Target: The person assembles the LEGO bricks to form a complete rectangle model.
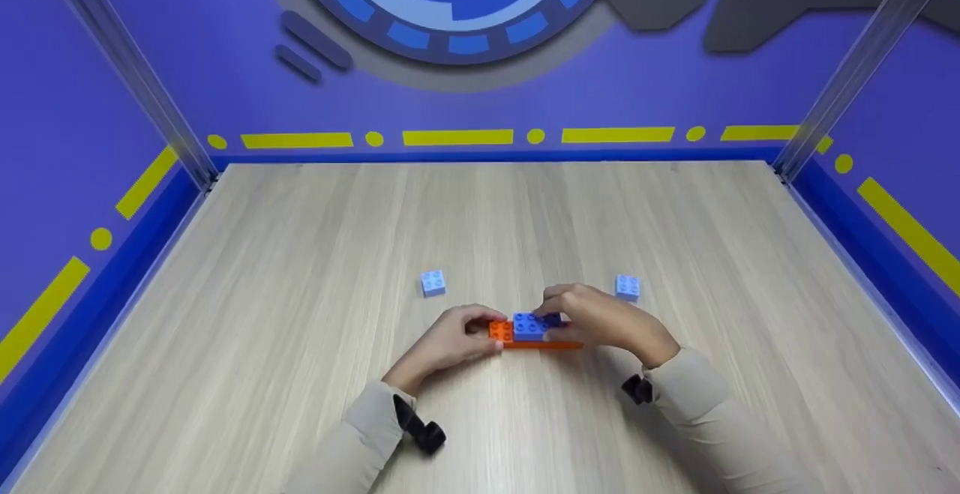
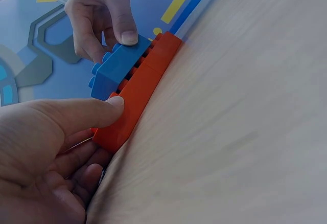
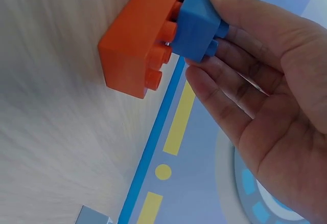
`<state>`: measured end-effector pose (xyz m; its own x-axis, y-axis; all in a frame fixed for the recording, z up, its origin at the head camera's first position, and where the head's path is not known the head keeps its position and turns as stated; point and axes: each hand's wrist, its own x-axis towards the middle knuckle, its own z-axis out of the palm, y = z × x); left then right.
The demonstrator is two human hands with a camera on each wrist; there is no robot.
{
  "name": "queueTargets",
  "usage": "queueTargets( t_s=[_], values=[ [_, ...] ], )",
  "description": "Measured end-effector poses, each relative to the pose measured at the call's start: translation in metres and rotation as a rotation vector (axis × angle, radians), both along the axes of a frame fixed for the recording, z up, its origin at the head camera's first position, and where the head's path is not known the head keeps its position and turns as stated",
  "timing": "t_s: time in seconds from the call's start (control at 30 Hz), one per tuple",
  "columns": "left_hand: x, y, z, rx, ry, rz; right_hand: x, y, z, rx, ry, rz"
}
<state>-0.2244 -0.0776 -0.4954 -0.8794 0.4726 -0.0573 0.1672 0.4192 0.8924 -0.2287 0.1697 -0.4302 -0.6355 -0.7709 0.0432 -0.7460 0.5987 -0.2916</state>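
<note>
Orange toy building bricks lie end to end in a row on the table, with a seam visible in the left wrist view. My left hand pinches the left end of this row, thumb on its near side. Over the middle, my right hand grips a blue building brick between thumb and fingers. Orange studs show in a narrow gap beneath the blue brick. At the right end of the orange row, bare studs stick out past the blue brick.
Two small light blue bricks stand on the wooden table: one light blue brick beyond the left hand, the other light blue brick beyond the right. Blue panels with yellow marks enclose the table's back and sides.
</note>
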Motion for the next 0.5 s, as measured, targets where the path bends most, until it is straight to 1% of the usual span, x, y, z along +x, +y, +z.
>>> queueTargets(
  t_s=[0.33,0.5],
  values=[
    [-0.0002,-0.0002,-0.0014,0.010,0.004,0.000,0.0013,-0.0011,-0.0013,-0.021,0.029,0.008],
    [-0.0002,-0.0009,-0.0017,0.017,-0.002,-0.001,0.0009,-0.0018,-0.0031,-0.038,0.018,0.000]
  ],
)
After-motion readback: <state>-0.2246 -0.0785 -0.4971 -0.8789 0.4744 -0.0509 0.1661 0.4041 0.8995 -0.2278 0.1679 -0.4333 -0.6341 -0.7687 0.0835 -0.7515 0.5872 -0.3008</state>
